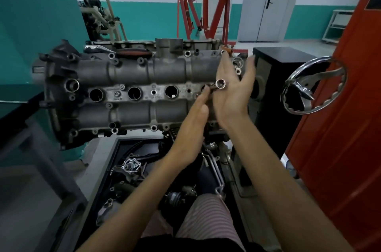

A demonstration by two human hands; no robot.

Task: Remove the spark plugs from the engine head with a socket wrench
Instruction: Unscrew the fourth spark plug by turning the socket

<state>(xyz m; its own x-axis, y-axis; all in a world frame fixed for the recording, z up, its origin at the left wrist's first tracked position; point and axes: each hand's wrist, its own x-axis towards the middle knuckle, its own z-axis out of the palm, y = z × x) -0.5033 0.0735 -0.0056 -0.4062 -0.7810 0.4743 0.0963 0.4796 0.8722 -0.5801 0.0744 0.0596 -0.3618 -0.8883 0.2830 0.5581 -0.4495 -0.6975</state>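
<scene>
Where the cast-metal engine head [132, 84] sits on its stand, rough and grey, a row of round spark plug wells [134, 93] runs along its middle between two rounded cam housings. A shiny chrome socket [220, 83], hollow end up, stands at the rightmost well. The left hand [195, 116] pinches the tool's dark shaft just below that socket. The right hand [235, 88] is spread, fingers straight, palm beside the socket. Below, a black tray [112, 161] holds loose engine parts [131, 167].
</scene>
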